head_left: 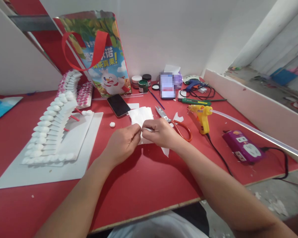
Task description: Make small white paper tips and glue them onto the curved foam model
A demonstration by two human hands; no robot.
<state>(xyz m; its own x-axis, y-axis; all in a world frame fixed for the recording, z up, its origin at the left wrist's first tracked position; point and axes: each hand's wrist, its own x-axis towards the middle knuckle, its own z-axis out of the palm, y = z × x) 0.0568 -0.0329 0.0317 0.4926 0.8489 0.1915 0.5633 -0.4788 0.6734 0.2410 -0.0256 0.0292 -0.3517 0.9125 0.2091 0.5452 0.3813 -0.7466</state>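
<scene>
My left hand (124, 142) and my right hand (158, 132) meet over white sheets (142, 115) on the red table. Fingers and thumbs on both hands are pinched closed, with the fingertips touching or nearly so. A bit of soft white material shows at the right fingertips; the fingers cover most of it, and what the left fingertips grip is hidden. Scissors (163, 114) with orange handles lie open just beyond my right hand. A small white ball (112, 124) rests beyond my left hand.
At left, a curved model (51, 129) made with cotton-tipped pieces stands on a white board (71, 177). A yellow glue gun (200, 115) and purple power strip (244, 145) lie at right. Behind are a dark phone (118, 105), paint jars (143, 86) and a carton bag (114, 69).
</scene>
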